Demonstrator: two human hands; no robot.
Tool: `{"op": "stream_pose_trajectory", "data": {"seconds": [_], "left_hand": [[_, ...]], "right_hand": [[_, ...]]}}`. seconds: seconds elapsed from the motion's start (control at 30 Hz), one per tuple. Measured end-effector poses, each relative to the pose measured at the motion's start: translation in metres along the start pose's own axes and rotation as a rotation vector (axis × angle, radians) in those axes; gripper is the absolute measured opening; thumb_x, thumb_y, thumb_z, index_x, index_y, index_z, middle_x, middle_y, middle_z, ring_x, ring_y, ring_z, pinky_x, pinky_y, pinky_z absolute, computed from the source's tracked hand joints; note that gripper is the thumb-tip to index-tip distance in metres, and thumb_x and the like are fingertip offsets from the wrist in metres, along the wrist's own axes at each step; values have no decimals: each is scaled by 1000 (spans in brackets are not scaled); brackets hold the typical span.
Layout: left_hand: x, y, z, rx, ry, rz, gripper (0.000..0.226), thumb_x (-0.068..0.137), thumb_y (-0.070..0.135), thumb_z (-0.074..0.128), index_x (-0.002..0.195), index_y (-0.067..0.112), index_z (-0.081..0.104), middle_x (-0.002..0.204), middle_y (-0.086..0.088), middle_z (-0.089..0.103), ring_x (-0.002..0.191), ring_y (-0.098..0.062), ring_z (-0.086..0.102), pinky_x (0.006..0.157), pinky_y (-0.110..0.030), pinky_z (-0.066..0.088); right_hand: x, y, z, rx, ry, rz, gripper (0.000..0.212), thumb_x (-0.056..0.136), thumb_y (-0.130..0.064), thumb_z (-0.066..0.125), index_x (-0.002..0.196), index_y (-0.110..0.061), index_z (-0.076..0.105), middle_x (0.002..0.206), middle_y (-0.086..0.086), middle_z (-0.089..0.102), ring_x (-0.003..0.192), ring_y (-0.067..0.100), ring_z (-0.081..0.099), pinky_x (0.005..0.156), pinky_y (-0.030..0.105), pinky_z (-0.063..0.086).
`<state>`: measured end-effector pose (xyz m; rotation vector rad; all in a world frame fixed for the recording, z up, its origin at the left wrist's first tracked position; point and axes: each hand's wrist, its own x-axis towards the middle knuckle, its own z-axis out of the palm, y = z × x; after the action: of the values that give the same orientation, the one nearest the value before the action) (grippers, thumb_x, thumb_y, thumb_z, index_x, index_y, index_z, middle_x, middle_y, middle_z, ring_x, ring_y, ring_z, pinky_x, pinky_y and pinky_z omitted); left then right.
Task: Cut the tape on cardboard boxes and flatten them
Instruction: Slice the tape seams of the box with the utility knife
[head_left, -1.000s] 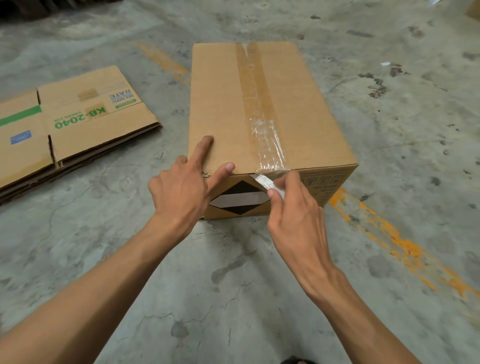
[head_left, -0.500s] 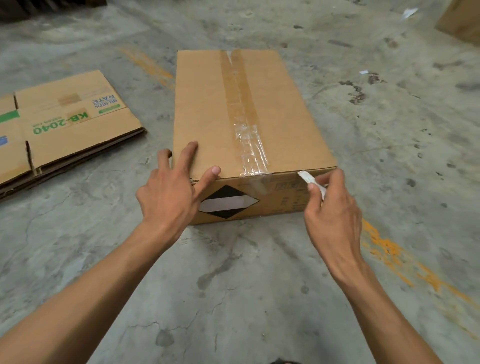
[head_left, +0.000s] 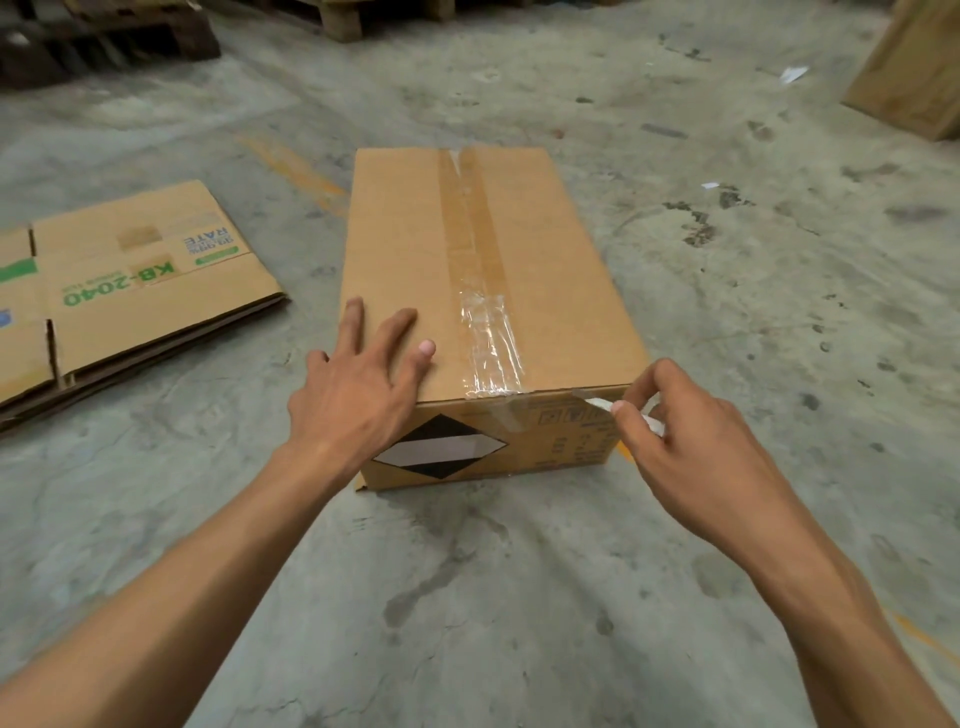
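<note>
A closed brown cardboard box (head_left: 566, 270) stands on the concrete floor, sealed along its top by a strip of tape (head_left: 475, 260) that turns wrinkled and clear near the front edge. My left hand (head_left: 358, 389) lies flat with spread fingers on the box's near left top corner. My right hand (head_left: 691, 441) pinches a small white cutter (head_left: 605, 404), whose tip touches the top front edge of the box near its right corner. A black-and-white diamond label (head_left: 441, 449) marks the front face.
Flattened cardboard boxes (head_left: 130, 296) printed "KB-2040" lie stacked on the floor to the left. Wooden pallets (head_left: 104, 36) stand at the far left back. Another cardboard box (head_left: 914, 78) sits at the far right. Orange paint marks streak the floor.
My right hand has carried the cutter from the tape at the middle of the front edge rightward to the box's right corner. My left hand has slid further onto the top and flattened.
</note>
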<state>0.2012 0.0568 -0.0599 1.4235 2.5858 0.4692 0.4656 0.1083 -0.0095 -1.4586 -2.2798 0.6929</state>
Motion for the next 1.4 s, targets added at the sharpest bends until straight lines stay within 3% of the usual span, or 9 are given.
{"op": "stream_pose_trajectory", "data": {"seconds": [0.23, 0.4, 0.6, 0.7, 0.87, 1.0, 1.1, 1.23, 1.4], "left_hand": [[-1, 9, -2, 51, -32, -24, 56, 92, 73, 13, 145, 56, 16, 164, 7, 1, 125, -49, 41, 98, -52, 39], [-2, 12, -5, 63, -63, -37, 59, 90, 74, 13, 147, 56, 12, 163, 6, -1, 123, -49, 44, 95, -50, 41], [-24, 41, -5, 132, -64, 18, 67, 89, 74, 13, 149, 46, 17, 144, -7, 18, 98, -40, 61, 74, -40, 46], [-21, 45, -14, 302, 46, 72, 62, 90, 73, 10, 143, 47, 30, 129, -4, 36, 89, -32, 63, 60, -31, 36], [7, 41, -18, 305, 61, 145, 62, 90, 74, 13, 129, 41, 48, 120, -5, 49, 112, -30, 48, 88, -42, 36], [19, 41, -3, 181, 30, 198, 51, 91, 68, 22, 117, 29, 42, 124, -5, 40, 118, -28, 37, 98, -45, 32], [19, 36, 10, 116, 50, 273, 48, 91, 64, 14, 110, 25, 33, 136, -2, 36, 138, -23, 28, 118, -57, 4], [20, 33, 13, 85, -10, 268, 53, 96, 61, 14, 133, 28, 31, 161, 0, 17, 151, -21, 4, 120, -52, -2], [21, 34, 15, 117, -21, 258, 63, 96, 63, 9, 152, 35, 13, 164, 2, 5, 151, -20, -2, 120, -51, -4]], "right_hand": [[26, -17, -24, -169, -47, -74, 11, 94, -35, 50, 94, -26, 56, 85, 0, 60, 87, 25, 57, 67, 35, 41], [42, -34, -19, -28, -55, -177, 18, 88, -40, 62, 95, -26, 52, 83, -7, 56, 80, 20, 54, 64, 34, 37], [88, -41, 30, -191, 38, -79, 20, 96, -29, 40, 100, -16, 55, 101, 8, 62, 92, 33, 57, 69, 37, 39], [102, -35, 33, -300, 40, -85, 15, 93, -17, 39, 94, -13, 53, 91, 8, 56, 90, 35, 57, 69, 36, 35], [108, -34, 33, -346, 81, -149, 18, 90, -17, 36, 83, -14, 52, 82, 6, 53, 81, 33, 55, 67, 36, 33], [113, -38, 40, -368, 92, -192, 19, 92, -19, 37, 88, -15, 55, 87, 8, 56, 86, 34, 56, 68, 37, 31], [122, -42, 44, -387, 89, -195, 21, 93, -19, 38, 96, -15, 58, 97, 11, 61, 93, 36, 57, 69, 37, 31], [136, -48, 45, -409, 75, -205, 13, 91, -18, 39, 89, -16, 52, 100, 14, 63, 90, 36, 56, 68, 36, 30], [155, -56, 44, -422, 47, -190, 9, 86, -17, 41, 84, -15, 50, 92, 14, 58, 85, 35, 52, 69, 36, 30]]}}
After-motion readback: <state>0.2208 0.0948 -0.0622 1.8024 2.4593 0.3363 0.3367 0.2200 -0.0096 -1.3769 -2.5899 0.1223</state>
